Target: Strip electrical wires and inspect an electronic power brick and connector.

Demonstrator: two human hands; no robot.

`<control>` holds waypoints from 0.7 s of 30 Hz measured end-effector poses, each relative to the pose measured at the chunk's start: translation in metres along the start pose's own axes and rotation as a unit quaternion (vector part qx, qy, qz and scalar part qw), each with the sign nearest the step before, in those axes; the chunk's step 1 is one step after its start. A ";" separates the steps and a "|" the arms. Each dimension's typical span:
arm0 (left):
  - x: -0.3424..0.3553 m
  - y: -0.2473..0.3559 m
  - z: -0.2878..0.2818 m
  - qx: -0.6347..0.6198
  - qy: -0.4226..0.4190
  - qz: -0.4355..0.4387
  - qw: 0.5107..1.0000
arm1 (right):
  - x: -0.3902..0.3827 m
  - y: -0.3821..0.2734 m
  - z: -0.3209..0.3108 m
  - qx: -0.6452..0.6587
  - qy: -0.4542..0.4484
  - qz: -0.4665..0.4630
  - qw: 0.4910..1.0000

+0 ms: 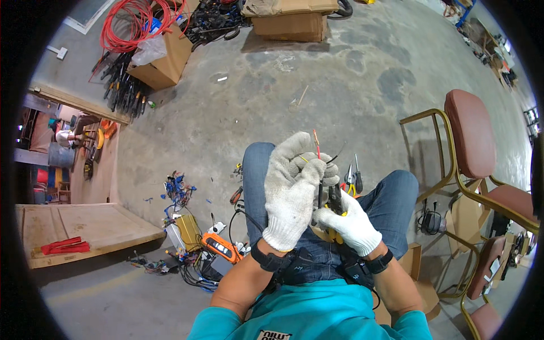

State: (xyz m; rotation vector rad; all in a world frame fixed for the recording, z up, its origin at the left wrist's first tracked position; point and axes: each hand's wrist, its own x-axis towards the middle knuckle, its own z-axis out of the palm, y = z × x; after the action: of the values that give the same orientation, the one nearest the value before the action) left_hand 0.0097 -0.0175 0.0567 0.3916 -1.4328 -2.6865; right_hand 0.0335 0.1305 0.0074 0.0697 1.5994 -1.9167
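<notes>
My left hand [290, 195], in a white knitted glove, is closed around a black-sheathed electrical cable above my lap. Stripped cores fan out of the cable's upper end: a red wire [318, 152] with bare copper at its tip, a yellow one and a black one. Gloved as well, my right hand [352, 225] grips pliers [335, 199] with dark jaws and yellow handles, right beside the cable. Whether the jaws touch the cable cannot be made out. Just beyond my right hand, another pair of pliers [350, 185] and a screwdriver [358, 174] lie on the floor.
On the floor at my left are an orange handheld device [222, 247], a gold metal box [188, 231] and blue connectors [178, 190]. A wooden panel [90, 226] bears red tools. Chairs [470, 133] stand on the right. Cardboard boxes [289, 28] and coiled red cable [133, 28] lie farther off.
</notes>
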 end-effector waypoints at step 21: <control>0.032 0.005 -0.071 -0.006 0.129 0.093 0.987 | -0.012 -0.017 -0.015 0.034 0.052 0.036 0.997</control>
State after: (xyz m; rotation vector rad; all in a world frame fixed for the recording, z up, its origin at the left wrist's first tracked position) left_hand -0.0033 -0.0836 0.0169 0.5523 -1.3091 -2.3933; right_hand 0.0297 0.1503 0.0229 0.2564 1.5762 -1.9383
